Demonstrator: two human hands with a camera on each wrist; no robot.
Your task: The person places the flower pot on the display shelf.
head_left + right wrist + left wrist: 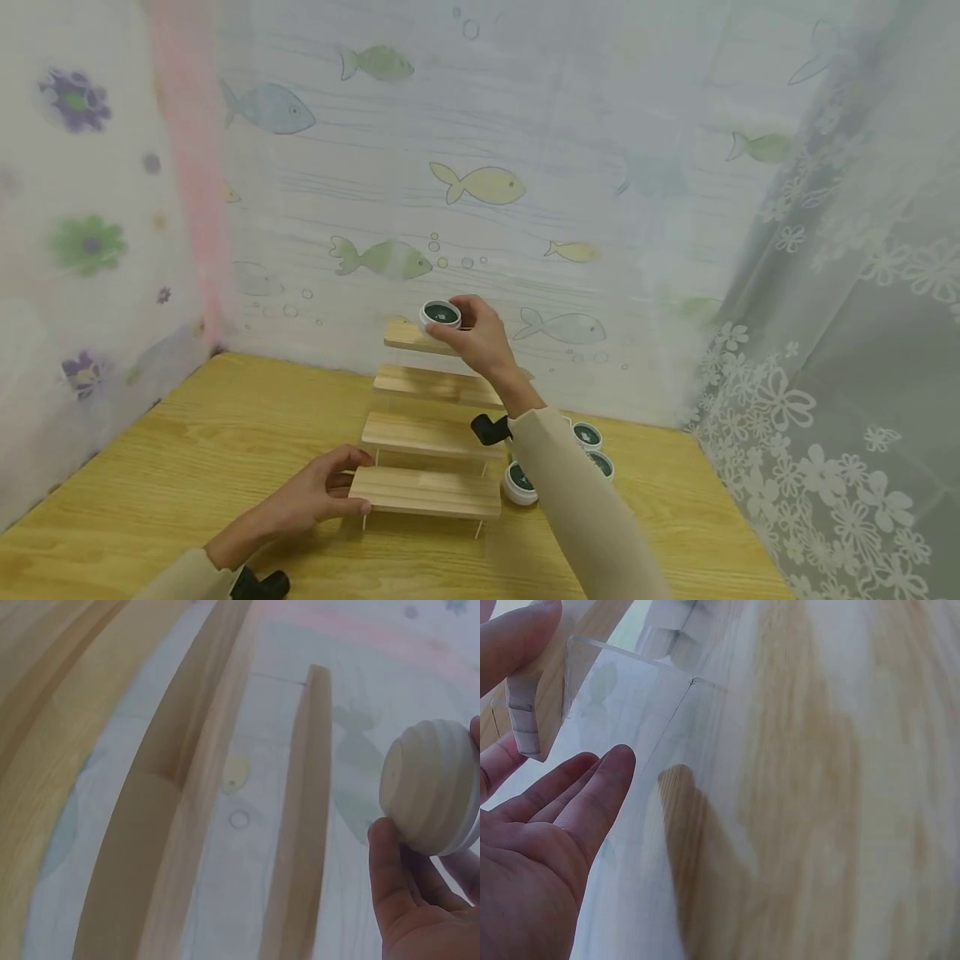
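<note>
A tiered display stand [426, 490] with wooden steps on thin clear supports stands on the table. My left hand [309, 493] holds the left end of its lowest step, thumb at the front edge and fingers behind. In the left wrist view, the thumb lies on the board's end [526, 712], and other fingers extend near a clear support panel [641, 697]. My right hand [482, 340] grips a small white round pot [441, 315] with a dark green top, at the highest step. The right wrist view shows the ribbed side of this pot [429, 787] between thumb and fingers.
More white pots with dark green tops, one of them in front [521, 483], sit right of the stand, partly hidden by my right sleeve [577, 500]. Behind the wooden table [247, 400] hangs a fish-patterned curtain [645, 350]. Lace fabric [847, 450] hangs at the right.
</note>
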